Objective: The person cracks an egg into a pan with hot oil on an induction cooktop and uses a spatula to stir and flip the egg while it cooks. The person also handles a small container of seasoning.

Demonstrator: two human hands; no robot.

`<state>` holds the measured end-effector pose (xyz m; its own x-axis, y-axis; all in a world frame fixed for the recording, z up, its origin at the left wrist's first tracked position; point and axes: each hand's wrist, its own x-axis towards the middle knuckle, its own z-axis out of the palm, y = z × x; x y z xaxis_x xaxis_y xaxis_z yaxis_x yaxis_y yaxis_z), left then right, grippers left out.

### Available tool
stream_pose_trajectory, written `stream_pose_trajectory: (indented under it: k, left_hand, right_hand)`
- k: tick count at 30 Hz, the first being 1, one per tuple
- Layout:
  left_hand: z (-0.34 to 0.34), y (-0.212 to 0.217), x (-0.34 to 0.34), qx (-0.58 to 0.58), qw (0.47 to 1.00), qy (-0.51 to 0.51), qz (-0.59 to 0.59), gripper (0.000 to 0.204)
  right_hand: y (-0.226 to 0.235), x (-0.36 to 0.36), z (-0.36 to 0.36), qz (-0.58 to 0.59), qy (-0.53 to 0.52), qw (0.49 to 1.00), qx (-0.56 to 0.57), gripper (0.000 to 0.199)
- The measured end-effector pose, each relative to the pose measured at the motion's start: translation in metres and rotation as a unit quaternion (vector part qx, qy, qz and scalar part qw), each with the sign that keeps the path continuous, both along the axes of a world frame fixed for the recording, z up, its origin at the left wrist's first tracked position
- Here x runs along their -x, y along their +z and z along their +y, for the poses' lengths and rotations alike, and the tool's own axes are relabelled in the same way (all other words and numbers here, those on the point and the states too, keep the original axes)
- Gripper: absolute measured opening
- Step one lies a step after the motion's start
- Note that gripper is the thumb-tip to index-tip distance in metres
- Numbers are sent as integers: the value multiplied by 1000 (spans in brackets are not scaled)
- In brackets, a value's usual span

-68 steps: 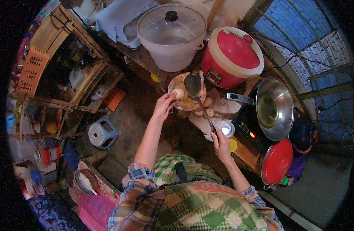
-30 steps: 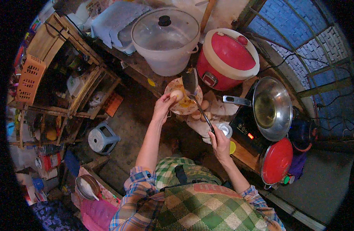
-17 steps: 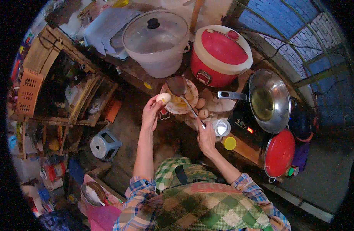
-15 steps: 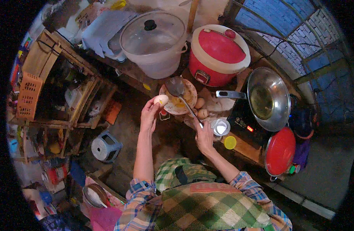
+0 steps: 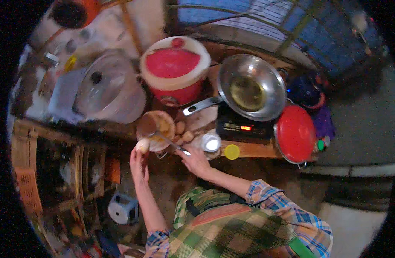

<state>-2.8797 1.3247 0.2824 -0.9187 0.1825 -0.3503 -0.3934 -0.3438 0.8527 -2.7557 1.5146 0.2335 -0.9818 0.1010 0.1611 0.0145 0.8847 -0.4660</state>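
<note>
Between the fingertips of my left hand (image 5: 139, 165) is a pale egg (image 5: 142, 145), just over the near left rim of a plate (image 5: 169, 120). My right hand (image 5: 195, 161) is closed round the handle of a spatula (image 5: 167, 141). The spatula's broad dark blade lies over the plate, where yellowish liquid shows. Several brown eggs (image 5: 187, 136) rest to the right of the plate. Close by my right hand stands a clear jar (image 5: 211, 142) with white contents. Motion blur hides whether the held egg's shell is cracked.
A steel wok (image 5: 269, 81) with yellowish oil sits on a lit induction cooker (image 5: 231, 127). Around it lie a red lid (image 5: 295, 134) and a small yellow lid (image 5: 232, 152). Behind stand a red-and-white cooker (image 5: 176, 86) and a translucent tub (image 5: 120, 99). A stool (image 5: 123, 208) is lower left.
My view has swung to the right, so the counter things appear farther left. Both hands keep their hold on the egg and the spatula, still at the plate.
</note>
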Motion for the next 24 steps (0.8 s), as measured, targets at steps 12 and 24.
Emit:
stream_pose_trajectory:
  k: [12, 24]
  left_hand:
    - [57, 20, -18, -35, 995, -93, -5, 45]
    - [87, 13, -26, -60, 990, -129, -22, 38]
  right_hand:
    - [1, -142, 82, -23, -57, 957, 283, 23]
    - [-42, -234, 119, -134, -215, 912, 322, 23]
